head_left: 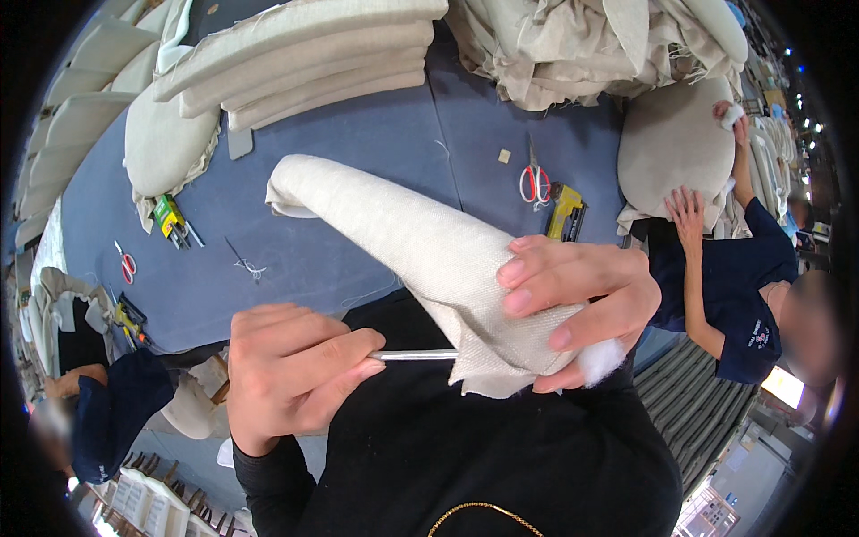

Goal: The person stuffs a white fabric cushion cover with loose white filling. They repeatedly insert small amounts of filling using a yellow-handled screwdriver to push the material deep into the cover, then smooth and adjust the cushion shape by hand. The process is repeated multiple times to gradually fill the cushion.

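A pale beige upholstered pad (412, 233), covered in woven fabric, is held up tilted in front of me. My right hand (586, 304) closes round its near end. A tuft of white stuffing (601, 361) sits by that hand's lower fingers. My left hand (300, 367) pinches a thin metal rod (413, 355). Its far end reaches the loose fabric edge at the pad's near corner and is hidden there. Behind the pad stretches a blue-grey worktable (349, 143).
Stacked beige pads (304, 72) and a fabric heap (573, 45) lie at the back. Red-handled scissors (534, 183) and a yellow staple gun (565, 212) are right of the pad. One co-worker (716, 268) handles a round pad at right; another (112, 403) sits at left.
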The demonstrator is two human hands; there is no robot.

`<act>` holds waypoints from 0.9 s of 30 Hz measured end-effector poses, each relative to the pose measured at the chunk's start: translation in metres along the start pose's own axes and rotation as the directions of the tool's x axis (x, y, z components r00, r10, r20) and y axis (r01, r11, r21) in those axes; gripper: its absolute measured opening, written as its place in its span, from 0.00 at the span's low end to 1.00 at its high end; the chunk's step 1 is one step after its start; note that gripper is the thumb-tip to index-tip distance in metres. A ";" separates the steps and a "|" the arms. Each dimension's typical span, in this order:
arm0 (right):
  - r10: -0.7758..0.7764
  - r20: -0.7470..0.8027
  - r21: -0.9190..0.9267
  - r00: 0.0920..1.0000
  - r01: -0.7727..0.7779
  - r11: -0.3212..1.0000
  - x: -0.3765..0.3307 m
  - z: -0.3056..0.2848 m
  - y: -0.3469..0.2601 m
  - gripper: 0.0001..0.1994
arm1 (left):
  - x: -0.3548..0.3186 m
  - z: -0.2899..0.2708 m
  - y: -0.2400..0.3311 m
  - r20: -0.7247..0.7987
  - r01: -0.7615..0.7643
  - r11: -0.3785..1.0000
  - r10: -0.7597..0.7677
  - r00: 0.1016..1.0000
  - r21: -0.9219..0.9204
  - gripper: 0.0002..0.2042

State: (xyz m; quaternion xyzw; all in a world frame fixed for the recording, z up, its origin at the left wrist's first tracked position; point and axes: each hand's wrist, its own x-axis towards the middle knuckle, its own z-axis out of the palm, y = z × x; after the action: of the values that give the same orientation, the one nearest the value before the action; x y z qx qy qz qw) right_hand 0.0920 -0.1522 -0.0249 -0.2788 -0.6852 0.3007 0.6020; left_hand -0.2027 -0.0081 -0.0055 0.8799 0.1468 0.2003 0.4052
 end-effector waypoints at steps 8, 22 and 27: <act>0.012 -0.013 0.010 1.000 -0.012 1.000 -0.004 -0.012 0.000 0.27 | -0.013 -0.008 -0.010 0.027 0.074 0.997 -0.075 0.997 0.015 0.08; 0.004 0.048 -0.071 0.999 0.000 0.997 -0.006 -0.013 -0.002 0.27 | -0.013 0.003 0.020 0.006 0.196 0.981 -0.196 0.981 -0.006 0.07; 0.073 0.092 -0.013 0.993 -0.072 0.997 -0.005 -0.016 -0.005 0.39 | -0.007 0.002 0.021 -0.026 0.146 0.989 -0.146 0.989 0.014 0.06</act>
State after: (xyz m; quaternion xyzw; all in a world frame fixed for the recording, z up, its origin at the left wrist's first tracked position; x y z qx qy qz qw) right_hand 0.1083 -0.1581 -0.0236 -0.2919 -0.7032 0.3317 0.5570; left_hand -0.2062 -0.0250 0.0077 0.8675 0.2174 0.1797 0.4098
